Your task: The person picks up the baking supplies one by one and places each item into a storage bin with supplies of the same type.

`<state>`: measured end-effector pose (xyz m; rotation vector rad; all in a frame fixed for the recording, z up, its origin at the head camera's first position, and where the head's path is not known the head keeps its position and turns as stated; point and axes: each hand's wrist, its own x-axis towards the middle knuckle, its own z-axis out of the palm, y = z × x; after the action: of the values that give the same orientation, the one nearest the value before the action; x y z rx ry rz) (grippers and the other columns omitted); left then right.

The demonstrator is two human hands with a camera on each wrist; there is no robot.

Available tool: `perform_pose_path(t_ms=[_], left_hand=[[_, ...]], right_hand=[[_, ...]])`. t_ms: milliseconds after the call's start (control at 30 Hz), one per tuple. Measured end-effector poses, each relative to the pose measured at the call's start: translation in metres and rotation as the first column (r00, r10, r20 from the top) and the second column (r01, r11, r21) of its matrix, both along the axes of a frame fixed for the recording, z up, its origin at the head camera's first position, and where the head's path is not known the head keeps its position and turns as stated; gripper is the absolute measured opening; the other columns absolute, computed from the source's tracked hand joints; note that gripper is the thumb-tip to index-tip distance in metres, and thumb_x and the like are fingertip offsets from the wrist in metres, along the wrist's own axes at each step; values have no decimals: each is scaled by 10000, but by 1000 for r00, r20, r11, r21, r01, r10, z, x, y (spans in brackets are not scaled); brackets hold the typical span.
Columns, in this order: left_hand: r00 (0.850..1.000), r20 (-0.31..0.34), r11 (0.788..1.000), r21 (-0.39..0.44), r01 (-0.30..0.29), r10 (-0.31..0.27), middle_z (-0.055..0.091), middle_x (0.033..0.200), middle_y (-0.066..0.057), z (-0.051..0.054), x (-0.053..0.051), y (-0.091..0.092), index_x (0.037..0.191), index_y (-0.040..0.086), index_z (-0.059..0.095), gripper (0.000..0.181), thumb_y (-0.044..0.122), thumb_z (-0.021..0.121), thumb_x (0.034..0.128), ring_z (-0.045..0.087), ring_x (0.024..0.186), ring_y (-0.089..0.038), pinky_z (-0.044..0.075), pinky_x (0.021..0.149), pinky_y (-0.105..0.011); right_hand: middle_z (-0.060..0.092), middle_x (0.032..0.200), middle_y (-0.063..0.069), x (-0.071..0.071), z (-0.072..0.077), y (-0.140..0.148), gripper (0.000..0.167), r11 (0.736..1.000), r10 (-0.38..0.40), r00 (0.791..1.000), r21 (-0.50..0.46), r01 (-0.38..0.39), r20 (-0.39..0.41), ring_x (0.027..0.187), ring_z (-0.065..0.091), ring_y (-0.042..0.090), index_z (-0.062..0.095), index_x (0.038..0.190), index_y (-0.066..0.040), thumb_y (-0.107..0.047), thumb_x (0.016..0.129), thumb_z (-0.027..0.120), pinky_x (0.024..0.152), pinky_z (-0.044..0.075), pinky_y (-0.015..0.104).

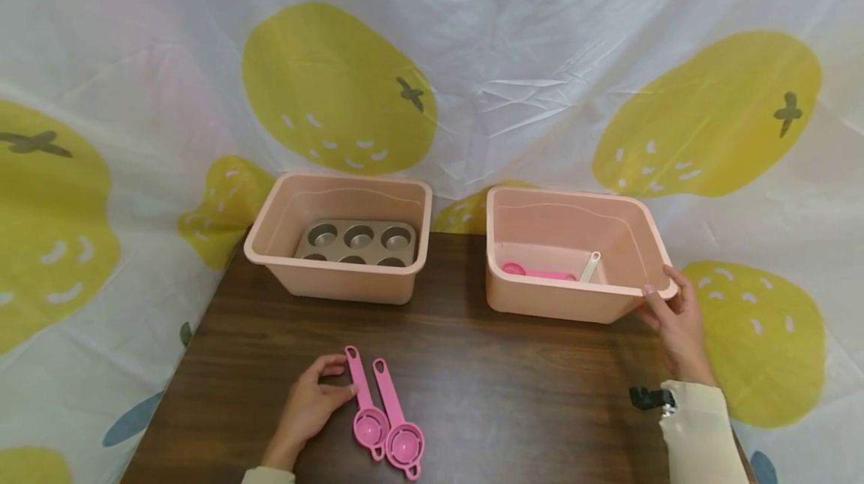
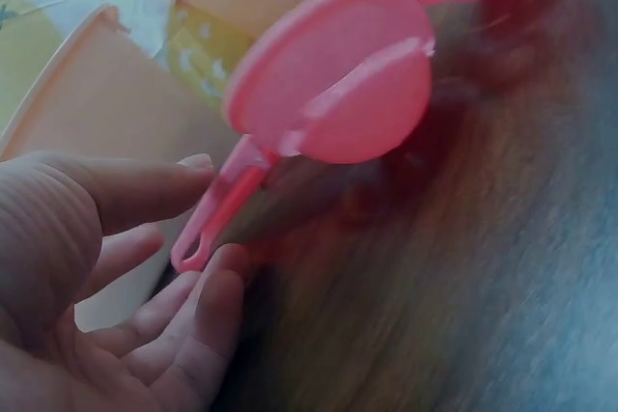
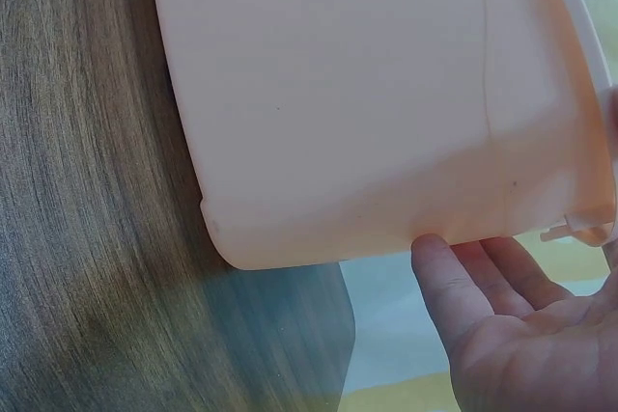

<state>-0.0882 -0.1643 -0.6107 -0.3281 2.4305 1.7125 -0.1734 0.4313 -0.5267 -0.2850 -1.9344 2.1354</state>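
Observation:
Two pink egg separators, a left one (image 1: 370, 428) and a right one (image 1: 405, 445), lie side by side near the table's front. My left hand (image 1: 307, 401) is beside the left separator's handle, its thumb at the handle. In the left wrist view, the handle (image 2: 217, 205) lies between thumb and loosely bent fingers, with space around it. My right hand (image 1: 678, 326) holds the front right corner of a peach plastic bin (image 1: 560, 302), thumb at the rim, fingers against the outer wall (image 3: 338, 123). Inside are a pink utensil (image 1: 543, 275) and a white handle (image 1: 590, 266).
A second peach bin (image 1: 337, 281) stands at the back left with a muffin tin (image 1: 358, 236) in it. Both bins are on the dark wooden table (image 1: 499, 386). A lemon-print curtain (image 1: 472, 34) hangs close behind and along the sides.

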Motion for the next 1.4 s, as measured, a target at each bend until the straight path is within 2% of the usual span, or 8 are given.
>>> perform_pose_path(t_ms=[133, 300, 600, 733, 1000, 1233, 1400], left_hand=[[1000, 28, 998, 60, 1, -3, 704, 1259, -170, -1, -2, 5, 1333, 177, 684, 527, 152, 889, 848, 758, 858, -203, 622, 721, -317], [999, 45, 986, 164, -4, -3, 726, 1186, -183, -4, 0, 10, 1329, 151, 692, 495, 65, 849, 868, 746, 753, -208, 639, 650, -321], [999, 47, 967, 255, 16, -28, 710, 1165, -218, -6, 1, 13, 1352, 53, 662, 491, -24, 798, 886, 748, 780, -209, 655, 671, -353], [999, 49, 962, 272, 10, -24, 713, 1158, -219, -6, 1, 12, 1360, 30, 650, 482, -31, 780, 900, 745, 793, -209, 653, 667, -351], [998, 55, 966, 258, -4, -11, 723, 1158, -182, -3, -1, 11, 1363, 92, 667, 462, -12, 756, 922, 721, 785, -166, 629, 635, -313], [1000, -7, 964, 264, 32, -31, 758, 1121, -174, 2, -4, 11, 1386, 98, 667, 451, 3, 739, 952, 737, 907, -151, 603, 718, -251], [999, -27, 962, 271, 35, -29, 759, 1103, -188, 7, -6, 13, 1390, 84, 665, 449, 5, 742, 954, 740, 901, -148, 601, 726, -243]], right_hand=[[424, 1548, 69, 1, -1, 0, 614, 1000, 8, 1000, -5, -8, -9, 1135, 599, -4, 388, 1594, -247, -113, 1051, 643, 807, 608, 173], [349, 1614, 129, 1, -1, 0, 630, 1000, 12, 1000, 8, -12, 9, 1152, 577, -7, 365, 1610, -253, -129, 1056, 639, 809, 603, 164], [368, 1602, 104, 0, -1, 2, 626, 1000, 5, 1000, 8, -5, 5, 1163, 569, 1, 366, 1611, -263, -113, 1061, 626, 792, 597, 150], [396, 1580, 80, 0, 0, 1, 618, 1000, 0, 1000, 16, 0, 5, 1156, 575, -4, 377, 1604, -262, -116, 1059, 630, 789, 595, 147], [351, 1612, 142, -1, -2, 1, 622, 1000, 6, 1000, 16, -6, -7, 1156, 581, -4, 371, 1607, -251, -114, 1059, 631, 791, 596, 149], [346, 1619, 147, -1, -2, 1, 628, 1000, -8, 1000, 21, 8, 13, 1149, 579, -6, 364, 1612, -262, -116, 1061, 628, 778, 593, 144], [392, 1584, 114, -1, -2, 1, 619, 1000, -13, 1000, 14, 13, 7, 1140, 589, -10, 376, 1604, -256, -110, 1059, 630, 773, 596, 148]])
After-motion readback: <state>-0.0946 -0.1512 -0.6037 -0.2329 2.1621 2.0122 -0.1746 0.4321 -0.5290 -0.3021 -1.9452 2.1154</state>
